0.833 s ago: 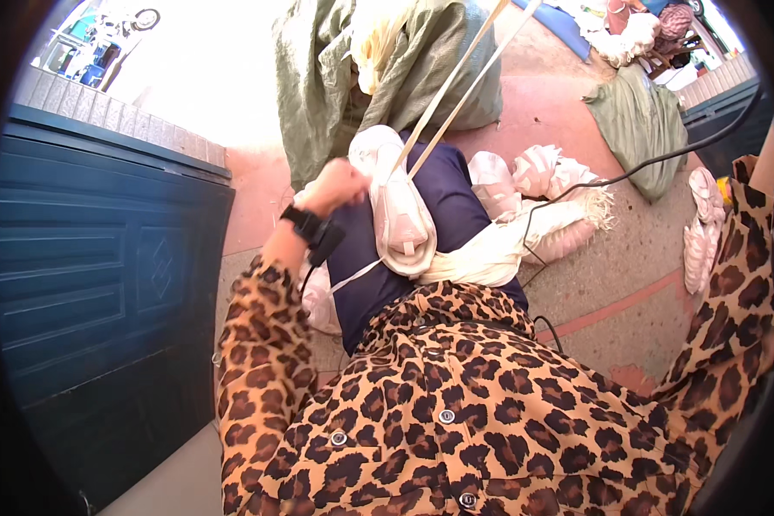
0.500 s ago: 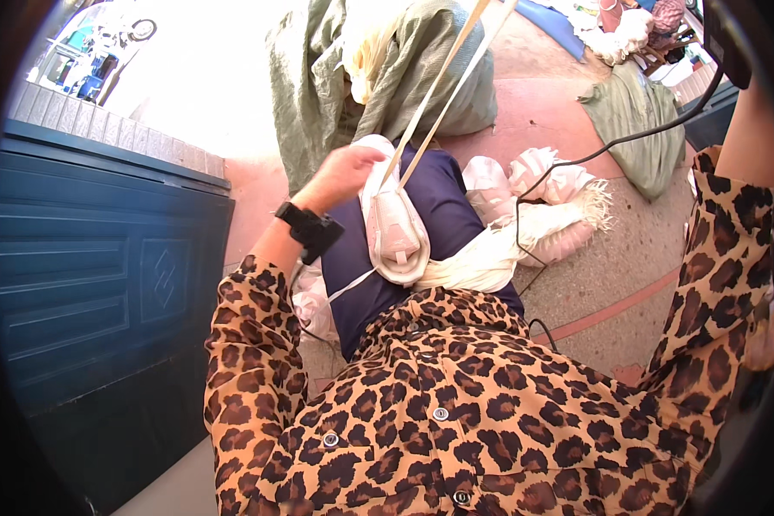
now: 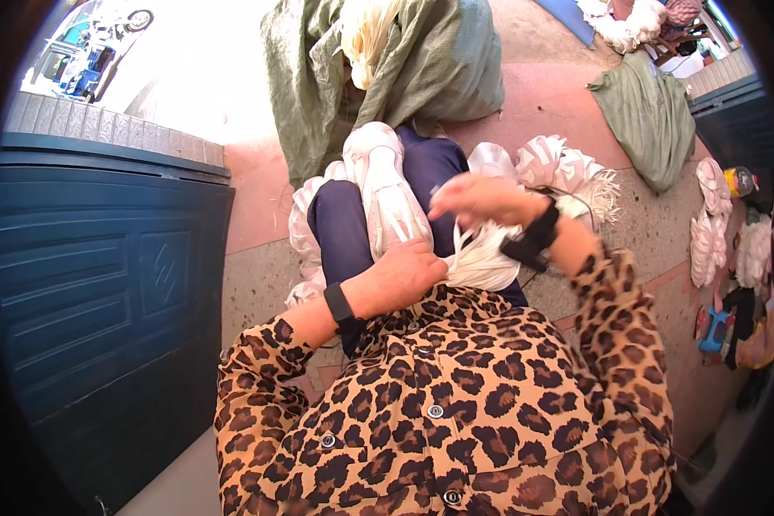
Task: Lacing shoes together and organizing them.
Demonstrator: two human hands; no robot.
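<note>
A white and pale pink shoe (image 3: 378, 176) rests along my lap between my thighs, its toe pointing away from me. White laces (image 3: 402, 230) show at its near part. My left hand (image 3: 402, 273) lies there with its fingers curled closed on the lacing; the fingertips are partly hidden. Just right of the shoe, my right hand (image 3: 486, 199) is raised with its fingers drawn together, slightly blurred. What it pinches, if anything, cannot be made out. Below it a bundle of cream laces (image 3: 482, 258) lies across my right thigh.
A large green woven sack (image 3: 430, 77) stands beyond my knees, with a hank of pale laces (image 3: 370, 34) on it. More wrapped pale shoes (image 3: 559, 163) lie on the floor to the right. A flat green sack (image 3: 649, 120) lies farther off. A blue door (image 3: 103, 267) stands at left.
My right hand has come down from the far upper right to beside the shoe. My left hand has moved from the toe to the near end. The long taut lace strands no longer show.
</note>
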